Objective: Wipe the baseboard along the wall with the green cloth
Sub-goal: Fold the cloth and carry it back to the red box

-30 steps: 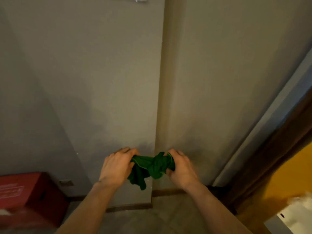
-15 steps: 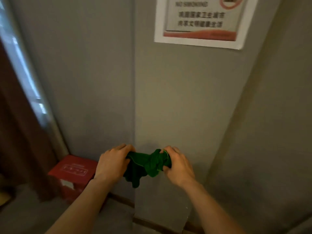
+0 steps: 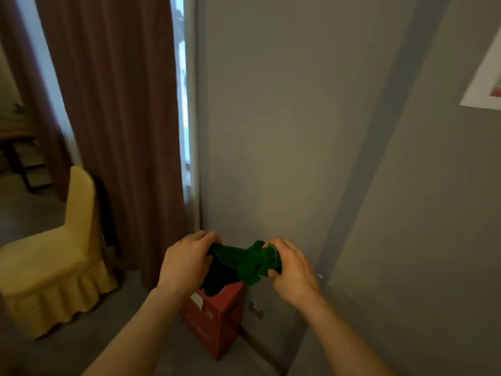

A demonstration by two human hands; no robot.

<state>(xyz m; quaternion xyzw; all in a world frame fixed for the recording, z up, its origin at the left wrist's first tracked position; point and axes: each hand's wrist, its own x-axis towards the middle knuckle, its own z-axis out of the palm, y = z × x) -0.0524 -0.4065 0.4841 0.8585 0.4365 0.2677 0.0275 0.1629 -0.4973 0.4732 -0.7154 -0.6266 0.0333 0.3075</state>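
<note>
I hold a bunched green cloth (image 3: 245,263) in front of me at chest height, well above the floor. My left hand (image 3: 187,261) grips its left end and my right hand (image 3: 291,268) grips its right end, and a loose corner hangs down between them. A dark brown baseboard (image 3: 261,348) runs along the foot of the grey wall (image 3: 284,131), below and to the right of my hands. Part of it is hidden behind a red box.
A red cardboard box (image 3: 217,324) stands on the floor against the wall, right under the cloth. A wall socket (image 3: 256,309) sits low beside it. Brown curtains (image 3: 113,118) hang at the left. A chair with a yellow cover (image 3: 51,259) stands lower left. A framed notice (image 3: 485,80) hangs at the right edge.
The view has swung left: the notice slid to the right edge, and the curtains and yellow chair came into sight. Both hands keep the same grip on the cloth.
</note>
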